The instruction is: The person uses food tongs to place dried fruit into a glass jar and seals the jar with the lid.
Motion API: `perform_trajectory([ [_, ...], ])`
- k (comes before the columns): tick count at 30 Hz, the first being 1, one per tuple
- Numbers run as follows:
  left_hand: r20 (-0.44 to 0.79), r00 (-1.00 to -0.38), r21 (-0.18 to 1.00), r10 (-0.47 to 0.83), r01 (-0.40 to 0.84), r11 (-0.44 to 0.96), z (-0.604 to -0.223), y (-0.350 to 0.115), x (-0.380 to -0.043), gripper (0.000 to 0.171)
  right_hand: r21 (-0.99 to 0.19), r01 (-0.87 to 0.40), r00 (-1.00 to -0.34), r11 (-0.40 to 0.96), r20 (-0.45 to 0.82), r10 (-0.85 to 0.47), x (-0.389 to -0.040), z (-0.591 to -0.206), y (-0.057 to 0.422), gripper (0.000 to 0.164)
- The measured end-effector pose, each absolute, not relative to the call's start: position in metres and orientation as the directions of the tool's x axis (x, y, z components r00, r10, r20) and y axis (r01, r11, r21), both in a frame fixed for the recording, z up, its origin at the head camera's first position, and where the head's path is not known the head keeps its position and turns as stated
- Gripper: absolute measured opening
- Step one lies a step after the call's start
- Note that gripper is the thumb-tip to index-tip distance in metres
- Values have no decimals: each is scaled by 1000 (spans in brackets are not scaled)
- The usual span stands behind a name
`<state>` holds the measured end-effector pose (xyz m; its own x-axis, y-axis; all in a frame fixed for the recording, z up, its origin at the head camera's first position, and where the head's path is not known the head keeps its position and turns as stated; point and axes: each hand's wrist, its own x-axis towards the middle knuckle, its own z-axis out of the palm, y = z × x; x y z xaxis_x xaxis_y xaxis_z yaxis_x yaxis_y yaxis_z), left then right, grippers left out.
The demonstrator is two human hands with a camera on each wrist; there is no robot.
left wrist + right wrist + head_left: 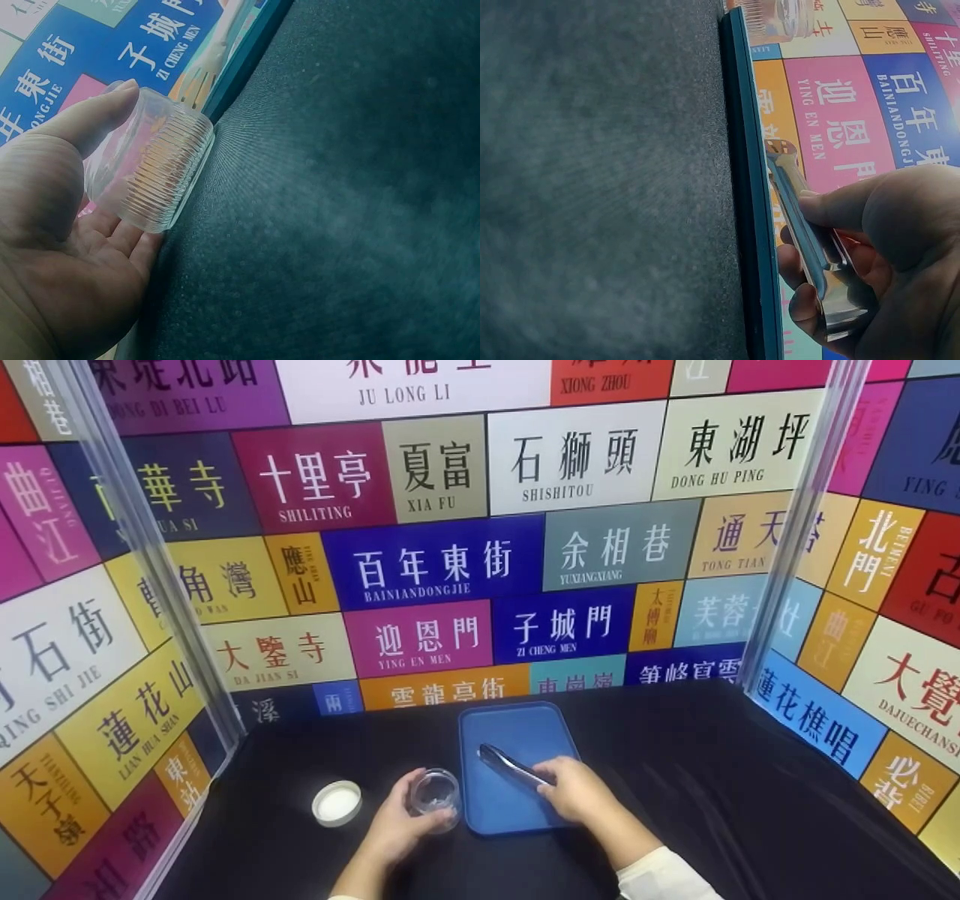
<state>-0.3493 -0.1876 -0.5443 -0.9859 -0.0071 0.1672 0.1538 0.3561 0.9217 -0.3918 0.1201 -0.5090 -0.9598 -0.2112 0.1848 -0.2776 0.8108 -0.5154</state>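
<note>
My left hand grips a clear ribbed jar, thumb on one side and fingers on the other, just left of the blue tray. The jar stands upright on the black cloth with its mouth uncovered. In my right hand are metal tongs, pinched between thumb and fingers, their tips low over the tray's left part. A small whitish spot shows by the tips in the head view; I cannot tell what it is. The right wrist view shows the tongs close above the tray's rim.
A round white lid lies on the black cloth left of the jar. Behind the table stands a wall of coloured sign panels. Clear upright edges bound the table on both sides.
</note>
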Motion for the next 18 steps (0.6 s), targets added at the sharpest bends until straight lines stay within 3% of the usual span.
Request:
perform_trajectory([
  [18,164,-986,922,-7,151,356,-545,-188,-349,94,-532,-272,-961,802,198,-194,-387,-502,120,29],
])
